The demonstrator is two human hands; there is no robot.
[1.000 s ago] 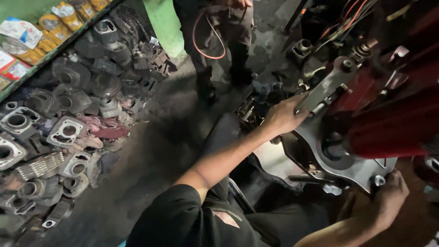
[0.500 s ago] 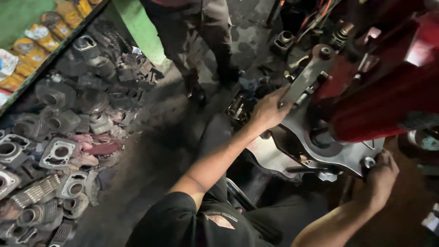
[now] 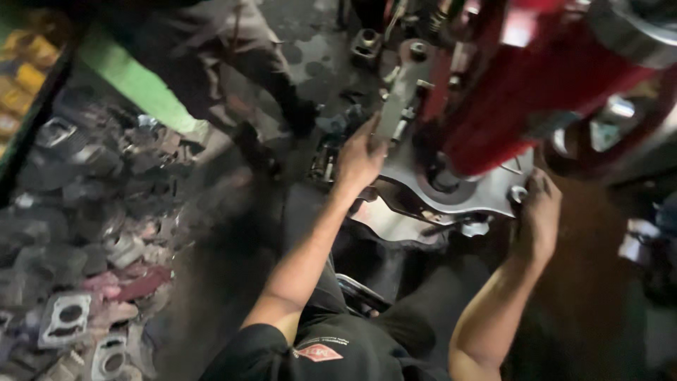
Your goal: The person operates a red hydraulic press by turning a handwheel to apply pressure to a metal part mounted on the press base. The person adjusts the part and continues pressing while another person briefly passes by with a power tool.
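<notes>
While left hand [image 3: 361, 159] steadies the silver engine cover [image 3: 451, 197] under the red frame [image 3: 522, 106], right hand [image 3: 537, 212] pinches its bolt [image 3: 518, 192]; best keep cover flush and turn bolt straight.

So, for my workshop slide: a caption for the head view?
Both hands, left hand and right hand, on a grey metal casing beneath a red frame.
</notes>
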